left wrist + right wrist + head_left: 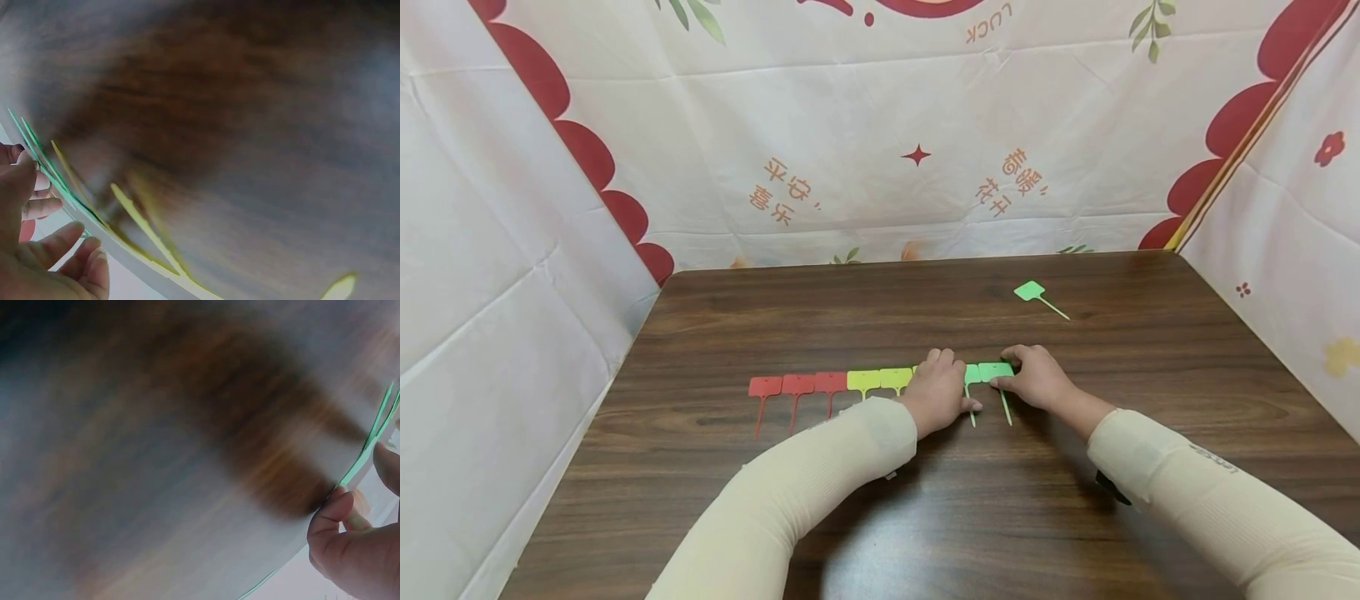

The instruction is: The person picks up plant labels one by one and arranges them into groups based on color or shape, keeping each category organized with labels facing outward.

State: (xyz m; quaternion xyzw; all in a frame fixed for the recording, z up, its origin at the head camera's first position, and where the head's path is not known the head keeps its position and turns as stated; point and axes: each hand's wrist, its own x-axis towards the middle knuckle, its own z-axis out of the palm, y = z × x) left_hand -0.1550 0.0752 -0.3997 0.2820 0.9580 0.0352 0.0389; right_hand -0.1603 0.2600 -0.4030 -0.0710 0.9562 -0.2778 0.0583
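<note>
Flat plastic tags with thin tails lie side by side in a row. Three red tags [798, 384] form its left end, then yellow tags [895, 379], then green tags [972, 372] on the right. My left hand [936, 390] rests over the row where yellow meets green, covering part of it, its thumb beside a green tail. At the row's right end, my right hand [1037, 377] holds the last green tag [996, 372], index finger at the upper corner and thumb at the lower one. In the right wrist view, thumb and finger [331, 515] meet the green edge.
Another green tag [1030, 291] lies apart at the back right, its tail pointing toward the front right. The brown wood-grain table [715, 325] ends at a printed white cloth [865, 167] behind, with more cloth at both sides.
</note>
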